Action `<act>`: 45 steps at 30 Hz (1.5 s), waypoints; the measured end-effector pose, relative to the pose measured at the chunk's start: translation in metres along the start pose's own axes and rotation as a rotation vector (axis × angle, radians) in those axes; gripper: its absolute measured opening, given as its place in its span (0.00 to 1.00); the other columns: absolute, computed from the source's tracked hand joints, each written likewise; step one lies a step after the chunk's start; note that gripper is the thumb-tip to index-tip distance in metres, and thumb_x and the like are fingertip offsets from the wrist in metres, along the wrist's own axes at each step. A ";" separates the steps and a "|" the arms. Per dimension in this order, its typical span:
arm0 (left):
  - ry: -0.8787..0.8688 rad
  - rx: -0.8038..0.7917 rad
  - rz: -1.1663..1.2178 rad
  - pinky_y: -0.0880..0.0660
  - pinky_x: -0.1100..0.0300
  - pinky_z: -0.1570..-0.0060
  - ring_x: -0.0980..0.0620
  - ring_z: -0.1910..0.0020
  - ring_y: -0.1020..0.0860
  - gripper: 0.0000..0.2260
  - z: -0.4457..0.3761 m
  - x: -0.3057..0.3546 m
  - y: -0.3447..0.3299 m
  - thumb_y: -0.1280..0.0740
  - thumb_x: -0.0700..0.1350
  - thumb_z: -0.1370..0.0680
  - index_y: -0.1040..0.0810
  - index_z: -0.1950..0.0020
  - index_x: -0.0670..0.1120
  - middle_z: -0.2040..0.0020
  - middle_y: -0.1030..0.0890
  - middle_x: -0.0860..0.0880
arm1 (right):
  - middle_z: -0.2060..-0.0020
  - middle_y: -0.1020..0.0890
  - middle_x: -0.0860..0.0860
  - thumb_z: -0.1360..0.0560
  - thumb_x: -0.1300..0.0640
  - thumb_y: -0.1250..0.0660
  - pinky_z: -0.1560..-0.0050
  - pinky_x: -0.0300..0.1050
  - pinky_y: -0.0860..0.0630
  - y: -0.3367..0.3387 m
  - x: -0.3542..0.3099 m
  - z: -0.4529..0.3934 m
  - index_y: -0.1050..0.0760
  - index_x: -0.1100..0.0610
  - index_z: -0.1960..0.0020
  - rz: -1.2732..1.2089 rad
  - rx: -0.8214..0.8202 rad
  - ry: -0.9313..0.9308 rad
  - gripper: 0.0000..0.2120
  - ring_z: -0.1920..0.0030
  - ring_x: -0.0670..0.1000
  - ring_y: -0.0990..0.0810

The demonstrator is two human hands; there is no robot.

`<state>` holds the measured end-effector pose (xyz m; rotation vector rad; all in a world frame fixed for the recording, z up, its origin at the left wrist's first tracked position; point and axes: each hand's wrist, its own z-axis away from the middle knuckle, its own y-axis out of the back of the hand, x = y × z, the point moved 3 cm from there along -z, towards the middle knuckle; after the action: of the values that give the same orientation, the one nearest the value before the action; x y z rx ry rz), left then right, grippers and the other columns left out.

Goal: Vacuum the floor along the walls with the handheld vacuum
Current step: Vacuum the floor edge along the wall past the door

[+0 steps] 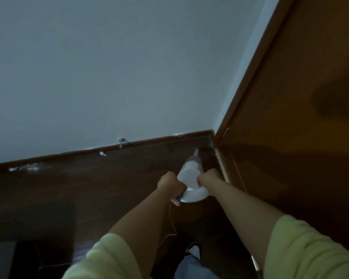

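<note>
Nozzle [195, 153] nears floor [109, 188] corner; left hand [170, 183] and right hand [209, 179] grip vacuum [189, 178]; should hug baseboard [149, 142], sweep slowly.

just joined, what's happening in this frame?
A person is vacuuming a floor corner. Both hands grip a white handheld vacuum: the left hand on the handle end, the right hand on the other side of the handle loop. The nozzle points down at the dark wood floor, close to where the baseboard meets the brown door. A thin cord trails back from the handle. White specks lie along the baseboard further left.
</note>
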<state>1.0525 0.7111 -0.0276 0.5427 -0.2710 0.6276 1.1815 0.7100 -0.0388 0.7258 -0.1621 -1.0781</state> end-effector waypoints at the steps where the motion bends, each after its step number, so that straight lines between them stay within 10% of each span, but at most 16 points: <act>1: 0.008 0.012 0.019 0.25 0.67 0.76 0.52 0.75 0.22 0.15 0.000 -0.009 0.008 0.36 0.40 0.22 0.28 0.38 0.33 0.48 0.19 0.35 | 0.35 0.28 0.60 0.21 0.59 0.38 0.37 0.47 0.26 -0.008 -0.007 0.003 0.36 0.60 0.30 0.011 -0.011 0.018 0.21 0.37 0.57 0.26; 15: 0.043 0.147 0.096 0.21 0.61 0.70 0.51 0.80 0.23 0.15 -0.002 -0.104 0.120 0.35 0.39 0.23 0.27 0.41 0.30 0.52 0.18 0.33 | 0.38 0.25 0.58 0.22 0.61 0.37 0.47 0.46 0.26 -0.099 -0.112 0.051 0.31 0.60 0.33 -0.054 -0.127 0.095 0.18 0.39 0.57 0.24; 31: 0.017 0.073 0.236 0.27 0.66 0.80 0.51 0.75 0.24 0.14 -0.046 0.023 0.053 0.36 0.40 0.22 0.28 0.40 0.33 0.45 0.21 0.32 | 0.40 0.24 0.60 0.23 0.61 0.37 0.53 0.47 0.29 0.016 -0.086 -0.035 0.29 0.62 0.36 0.047 -0.008 0.113 0.16 0.42 0.58 0.23; 45: 0.181 0.230 0.367 0.20 0.55 0.68 0.44 0.75 0.22 0.14 -0.020 -0.061 0.090 0.34 0.39 0.24 0.25 0.44 0.30 0.67 0.23 0.38 | 0.38 0.25 0.57 0.19 0.61 0.42 0.51 0.41 0.28 -0.045 -0.123 0.019 0.33 0.61 0.31 0.026 -0.154 0.181 0.17 0.39 0.54 0.23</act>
<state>0.9504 0.7537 -0.0331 0.6579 -0.1273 1.0675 1.0794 0.7929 -0.0253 0.6769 0.0656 -0.9829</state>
